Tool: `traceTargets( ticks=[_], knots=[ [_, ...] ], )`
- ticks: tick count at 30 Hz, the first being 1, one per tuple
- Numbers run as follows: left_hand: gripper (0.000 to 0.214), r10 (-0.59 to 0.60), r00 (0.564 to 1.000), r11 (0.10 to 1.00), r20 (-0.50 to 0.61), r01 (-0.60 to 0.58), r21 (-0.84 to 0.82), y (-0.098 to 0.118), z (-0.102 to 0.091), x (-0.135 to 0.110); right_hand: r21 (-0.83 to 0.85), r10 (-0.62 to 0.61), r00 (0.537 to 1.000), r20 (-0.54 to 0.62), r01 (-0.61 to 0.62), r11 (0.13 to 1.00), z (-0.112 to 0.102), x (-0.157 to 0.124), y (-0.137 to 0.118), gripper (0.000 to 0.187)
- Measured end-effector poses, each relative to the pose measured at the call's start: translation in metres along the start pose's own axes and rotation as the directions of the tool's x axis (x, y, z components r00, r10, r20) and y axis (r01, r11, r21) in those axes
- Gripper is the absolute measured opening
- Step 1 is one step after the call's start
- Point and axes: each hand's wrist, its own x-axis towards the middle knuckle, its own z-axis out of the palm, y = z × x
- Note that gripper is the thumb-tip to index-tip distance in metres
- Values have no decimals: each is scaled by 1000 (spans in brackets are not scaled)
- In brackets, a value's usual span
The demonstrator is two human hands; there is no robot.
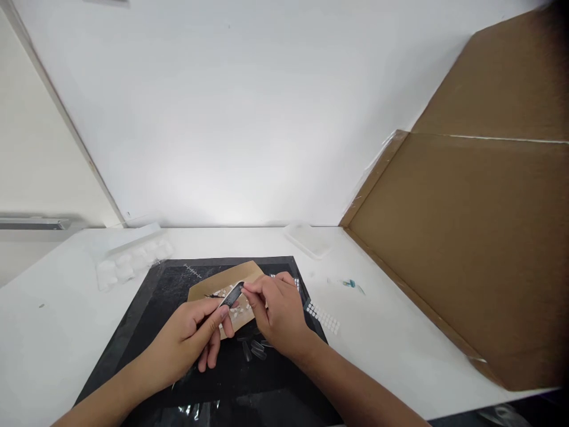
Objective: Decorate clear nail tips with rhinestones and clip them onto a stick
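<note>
My left hand (195,332) grips a dark nail file (232,294) with a pale edge between thumb and fingers, its end tilted up to the right. At that upper end, my right hand (280,311) has thumb and index finger pinched together, touching or very near the file. Whatever small thing those fingertips hold is hidden. Beneath both hands lies a brown paper packet (226,276) with small white pieces showing through its window. Just below it, several clear false nail tips (253,350) rest on the black mat (178,356).
Sheets of white dots (323,317) lie at the mat's right edge. A clear moulded tray (133,261) stands at the back left, and a shallow clear tray (306,239) at the back. Small bluish bits (349,283) lie on the right. A cardboard panel (466,237) bounds the right side.
</note>
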Motion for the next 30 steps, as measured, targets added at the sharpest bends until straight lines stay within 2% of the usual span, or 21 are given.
traceTargets(
  ticks=[6,8,11,16,21,25,30],
  knots=[
    [51,-53,999,996,2,53,-73,1,4,-1,24,-131,991,27,131,991,0,-1,1,13],
    [52,-58,998,995,-5,58,-79,2,4,-2,-7,-115,993,3,115,993,0,0,1,15],
    [54,-70,997,996,-15,69,-61,4,5,-3,-50,-94,995,-28,92,994,-1,1,2,14],
    [54,-45,998,999,-37,45,18,6,4,-4,-79,-207,977,46,210,974,-2,2,0,17],
    [51,-40,997,997,-67,44,60,6,2,-5,-136,-125,992,27,127,982,-3,3,0,19],
    [50,10,997,997,-75,-4,83,6,2,-5,-96,-164,984,70,171,981,-1,0,-1,19],
    [52,41,995,995,-96,-32,97,11,3,-4,-100,-106,994,-6,105,989,3,-1,-4,17]
  ],
)
